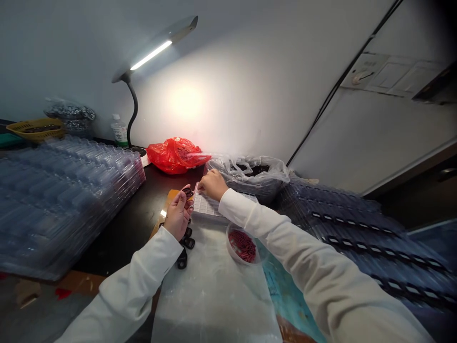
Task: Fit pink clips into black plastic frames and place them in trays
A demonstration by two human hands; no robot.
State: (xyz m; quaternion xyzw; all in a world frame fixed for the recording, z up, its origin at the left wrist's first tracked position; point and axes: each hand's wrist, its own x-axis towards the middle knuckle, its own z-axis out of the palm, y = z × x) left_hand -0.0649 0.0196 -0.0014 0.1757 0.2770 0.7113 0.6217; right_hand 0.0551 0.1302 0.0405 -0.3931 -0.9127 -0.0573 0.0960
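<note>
Left grip pinches a small black piece beside a white tray

Near the center of the frame, the left grip point(177, 215) is clamped on a small black piece point(187, 192), held between thumb and fingers. The right grip point(213, 185), just to its right, has its fingertips close together at the left end of a white tray point(207, 206) divided into little cells; whether they hold anything, I cannot tell. More black parts point(188, 242) lie below the left grip, along the left edge of a pale sheet point(214, 290) on the dark counter point(119, 236). Right of center, a round bowl point(233, 256) holds thin red pieces point(243, 245).

Behind the grips are a red bag point(171, 156) and, to its right, a clear bag point(228, 166) with dark contents. Stacked clear trays point(71, 190) fill the left side of the frame. A lit lamp point(134, 105) stands upper left, near a bottle point(119, 131), with a yellow basket point(39, 136) at the far left.
</note>
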